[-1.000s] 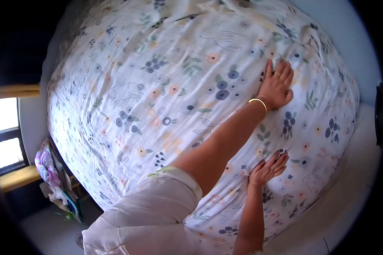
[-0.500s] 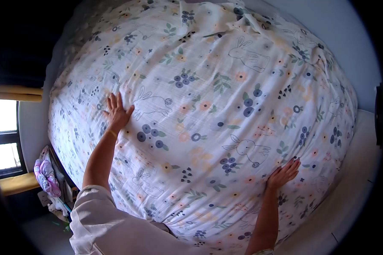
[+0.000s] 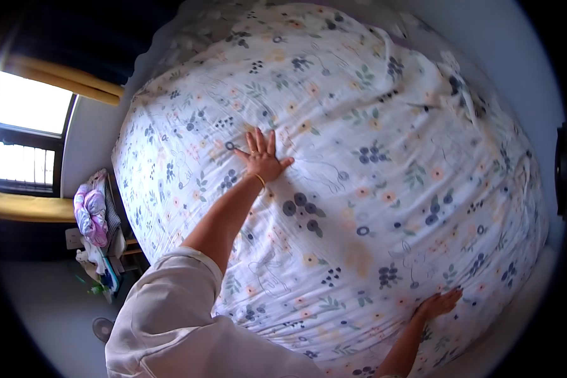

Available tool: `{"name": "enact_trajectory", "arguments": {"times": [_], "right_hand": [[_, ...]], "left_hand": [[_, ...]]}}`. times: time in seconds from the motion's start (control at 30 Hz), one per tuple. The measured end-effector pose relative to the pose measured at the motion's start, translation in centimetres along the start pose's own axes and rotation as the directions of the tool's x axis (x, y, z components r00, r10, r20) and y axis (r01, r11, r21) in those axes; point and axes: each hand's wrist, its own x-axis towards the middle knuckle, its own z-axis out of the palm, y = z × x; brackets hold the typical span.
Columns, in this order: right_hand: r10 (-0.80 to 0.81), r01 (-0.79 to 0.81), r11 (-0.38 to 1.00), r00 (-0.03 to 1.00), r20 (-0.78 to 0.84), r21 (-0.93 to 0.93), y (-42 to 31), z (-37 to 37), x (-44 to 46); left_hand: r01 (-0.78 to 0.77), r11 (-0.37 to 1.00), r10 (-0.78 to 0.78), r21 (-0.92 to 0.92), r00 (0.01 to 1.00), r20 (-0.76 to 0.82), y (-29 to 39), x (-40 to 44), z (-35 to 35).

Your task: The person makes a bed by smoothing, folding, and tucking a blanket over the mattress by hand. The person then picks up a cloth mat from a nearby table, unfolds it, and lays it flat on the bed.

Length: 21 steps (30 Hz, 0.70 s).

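Note:
A white bed sheet printed with rabbits, blue berries, leaves and small flowers spreads over a large bed. My left hand lies flat on it near the middle, palm down, fingers spread, with a ring and a yellow bangle at the wrist. Lower right, my right hand rests on the same sheet with its fingers stretched out close together. Creases run across the fabric between the two hands. At the far right the sheet is bunched into loose folds.
At the left are a bright window and yellow-edged dark curtains. A bundle of pink and purple cloth sits on a cluttered stand beside the bed. A small round fan is below. A pale wall borders the right side.
The view has swung to the left, so the window, cloth bundle and fan show more. Both hands stay on the sheet, and more creases show around my left hand.

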Motion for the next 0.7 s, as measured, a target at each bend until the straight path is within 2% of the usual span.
{"name": "enact_trajectory", "arguments": {"times": [0.1, 0.13, 0.23, 0.3, 0.4, 0.5, 0.6, 0.7], "right_hand": [[0.027, -0.026, 0.999, 0.999, 0.026, -0.047, 0.5, 0.2, 0.1], [0.009, -0.009, 0.999, 1.000, -0.001, -0.039, 0.6, 0.3, 0.3], [-0.064, 0.063, 0.997, 0.998, -0.017, -0.055, 1.8, 0.4, 0.0], [-0.020, 0.023, 0.996, 0.999, 0.033, -0.087, 2.7, 1.2, -0.1], [-0.070, 0.070, 0.997, 0.997, -0.012, -0.043, 1.6, -0.6, 0.7], [-0.031, 0.031, 1.000, 0.999, 0.032, 0.003, 0.6, -1.4, 1.4], [-0.123, 0.123, 0.992, 0.992, 0.003, -0.028, 0.5, -2.4, 1.9], [-0.083, 0.114, 0.984, 0.973, 0.215, -0.134, 0.4, -4.3, 2.5]], "left_hand": [[-0.057, 0.997, 0.056, -0.042, 0.998, -0.032, -0.4, 0.0, -0.2], [-0.075, 0.992, 0.063, -0.099, 0.991, -0.115, -0.7, -0.2, 0.2], [-0.143, 0.983, 0.107, -0.112, 0.956, -0.274, -1.3, 0.6, 1.7], [-0.167, 0.977, 0.120, -0.131, 0.943, -0.310, -1.5, 1.2, 2.7], [-0.238, 0.955, 0.156, -0.177, 0.911, -0.382, -2.2, 2.2, 3.8], [-0.259, 0.943, 0.160, -0.208, 0.902, -0.400, -2.4, 2.2, 3.6], [-0.299, 0.920, 0.172, -0.252, 0.888, -0.426, -2.9, 2.3, 3.9], [-0.350, 0.887, 0.188, -0.303, 0.871, -0.454, -3.2, 2.4, 4.0]]}}
